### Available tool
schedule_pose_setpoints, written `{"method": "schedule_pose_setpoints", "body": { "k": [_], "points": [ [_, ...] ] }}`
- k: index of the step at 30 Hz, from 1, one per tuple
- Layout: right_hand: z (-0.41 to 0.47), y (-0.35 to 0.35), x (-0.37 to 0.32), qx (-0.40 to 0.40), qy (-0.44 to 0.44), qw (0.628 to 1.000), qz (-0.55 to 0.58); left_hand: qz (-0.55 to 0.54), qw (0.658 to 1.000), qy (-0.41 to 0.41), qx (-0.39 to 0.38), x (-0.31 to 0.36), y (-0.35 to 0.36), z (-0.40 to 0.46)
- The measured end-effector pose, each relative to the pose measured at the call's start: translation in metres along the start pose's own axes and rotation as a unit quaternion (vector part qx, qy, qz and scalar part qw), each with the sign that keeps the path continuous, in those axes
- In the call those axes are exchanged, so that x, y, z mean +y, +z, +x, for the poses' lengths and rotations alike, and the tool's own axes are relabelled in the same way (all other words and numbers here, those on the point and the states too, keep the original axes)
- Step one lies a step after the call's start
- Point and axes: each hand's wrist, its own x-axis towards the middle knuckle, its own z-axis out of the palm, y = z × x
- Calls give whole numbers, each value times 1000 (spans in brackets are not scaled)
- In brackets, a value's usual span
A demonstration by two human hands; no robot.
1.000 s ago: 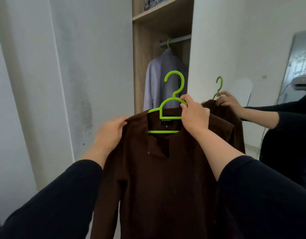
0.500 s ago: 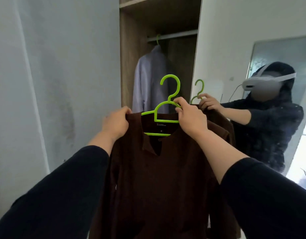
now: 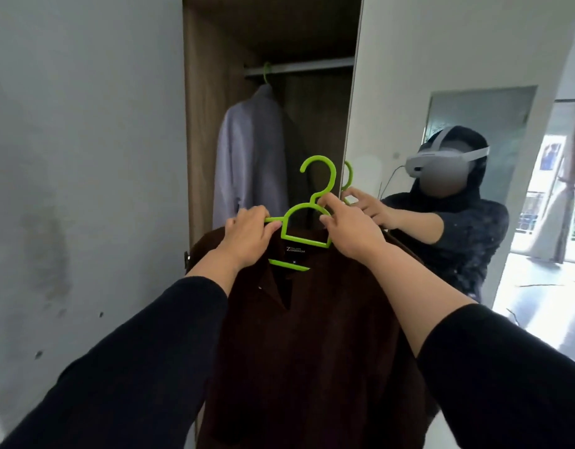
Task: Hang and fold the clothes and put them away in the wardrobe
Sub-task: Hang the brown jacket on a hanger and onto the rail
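A: What fills the view?

B: The open wardrobe (image 3: 215, 124) at twelve o'clock, its mirrored door (image 3: 441, 92) at two o'clock, reflecting the person in a headset.

A: And the clothes?

B: A dark brown shirt (image 3: 312, 351) hangs from centre down to six o'clock, on a green hanger (image 3: 307, 222). A pale lilac shirt (image 3: 250, 157) already hangs from the rail (image 3: 305, 67), at eleven o'clock from the hanger.

A: The hands?

B: The left hand (image 3: 247, 236) has its grip curled over the hanger's left arm and the shirt's shoulder. The right hand (image 3: 347, 228) pinches the hanger at the base of its hook, which stands upright below the rail.
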Motion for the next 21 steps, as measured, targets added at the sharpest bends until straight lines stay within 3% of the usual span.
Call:
{"method": "schedule_pose_setpoints", "body": {
  "k": [6,10,13,18,21],
  "points": [
    [33,-22,18,2,0,1000,26,-12,999,31,-3,19,13,47],
    [55,-40,5,-85,-1,995,48,-56,997,43,0,3,23,68],
    [67,-50,-8,-140,2,990,-20,-105,994,38,-3,-9,33,90],
    [107,-26,-30,-31,71,994,-81,-119,990,64,-35,-22,37,146],
    [142,-5,-37,-1,138,988,-65,-34,997,66,14,-42,22,185]
  ]
}}
